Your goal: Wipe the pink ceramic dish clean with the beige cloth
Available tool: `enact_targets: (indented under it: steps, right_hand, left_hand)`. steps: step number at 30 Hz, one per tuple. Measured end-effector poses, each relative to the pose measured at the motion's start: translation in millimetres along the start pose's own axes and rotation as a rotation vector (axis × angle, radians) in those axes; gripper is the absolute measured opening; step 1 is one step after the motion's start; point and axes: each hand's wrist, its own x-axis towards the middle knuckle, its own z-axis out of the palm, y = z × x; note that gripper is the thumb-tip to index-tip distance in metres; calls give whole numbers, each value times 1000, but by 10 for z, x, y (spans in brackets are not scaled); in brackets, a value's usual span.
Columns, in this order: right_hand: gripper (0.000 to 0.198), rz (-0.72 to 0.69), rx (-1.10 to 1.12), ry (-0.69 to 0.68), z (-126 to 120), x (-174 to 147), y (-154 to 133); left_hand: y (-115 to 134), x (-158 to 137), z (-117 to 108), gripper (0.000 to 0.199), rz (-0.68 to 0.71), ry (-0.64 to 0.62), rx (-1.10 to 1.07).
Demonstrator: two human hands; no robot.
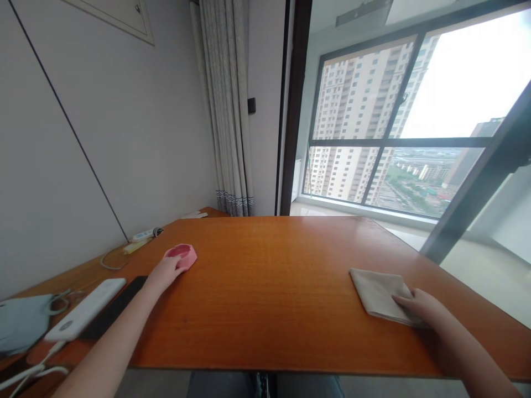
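Note:
At the left side of the wooden table (265, 298), my left hand (166, 272) grips the near rim of a small pink faceted bowl (188, 256), which looks like an ashtray. The bowl rests upright on the tabletop or just over it; I cannot tell which. Over on the right, my right hand (417, 305) pinches the near right corner of a folded beige cloth (377, 292), thumb on top. The cloth lies flat on the wood. The fingers under it are hidden.
Left of my left forearm lie a white power bank (87, 309) with a cable, a black flat object (118, 309) and a pale blue pouch (25, 320). A power strip (143, 235) sits by the wall. A curtain (232, 110) and a window (381, 143) stand beyond.

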Motion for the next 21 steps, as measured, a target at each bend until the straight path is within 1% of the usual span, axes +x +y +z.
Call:
enact_targets:
  steps: [1, 2, 3, 4, 6, 7, 8, 9, 10, 11, 12, 13, 14, 15, 16, 17, 18, 19, 21]
  right_hand:
    - [19, 5, 63, -62, -47, -40, -91]
    - [19, 0, 134, -84, -97, -103, -204]
    - [21, -25, 218, -80, -146, -187, -339]
    - [26, -62, 323, -69, -191, -291, -490]
    - [37, -117, 512, -79, -258, -550, -839]
    - [41, -150, 605, -123, -274, -698, -1033]
    - [44, -163, 690, -180, -277, -855, -1235]
    - [47, -190, 779, -225, -263, -1018, -1445]
    - [50, -209, 861, -277, -234, -1182, -1657]
    - [51, -240, 937, -336, -188, -1344, -1868]
    - [50, -278, 1005, -396, -128, -1501, -2071]
    - [49, -312, 1056, -449, -55, -1649, -2259]
    - [48, -345, 1095, -494, 27, -1787, -2428]
    - [47, -368, 1124, -538, 114, -1910, -2570]
    - [47, -387, 1144, -577, 202, -2017, -2682]
    - [46, -412, 1160, -619, 286, -2106, -2761]
    - [46, -448, 1171, -681, 365, -2173, -2808]
    - [46, -486, 1167, -768, 437, -2220, -2824]
    - [50, -543, 1134, -915, 561, -2250, -2784]
  left_hand:
    - [-2, 3, -21, 35, 3, -14, -1]
    - [8, -1, -44, 37, 6, -9, -2]
    - [37, -18, -64, 39, 11, 31, -6]
    - [93, -51, -78, 42, 24, 102, -19]
    - [310, -184, -71, 44, 74, 306, -116]
    - [477, -285, -42, 44, 124, 371, -217]
    - [680, -409, 5, 40, 180, 389, -374]
    - [908, -548, 68, 38, 250, 315, -554]
    - [1151, -698, 141, 38, 302, 173, -752]
    - [1393, -847, 216, 45, 317, 1, -981]
    - [1619, -989, 283, 54, 267, -121, -1261]
    - [1812, -1114, 334, 62, 196, -275, -1512]
    - [1959, -1216, 364, 67, 112, -413, -1704]
    - [2050, -1291, 370, 70, 35, -503, -1802]
    - [2079, -1338, 353, 71, -47, -532, -1838]
    - [2044, -1358, 316, 71, -111, -499, -1815]
    - [1945, -1353, 265, 71, -150, -410, -1738]
    - [1789, -1330, 205, 71, -171, -288, -1621]
    - [1338, -1249, 76, 71, -130, -47, -1317]
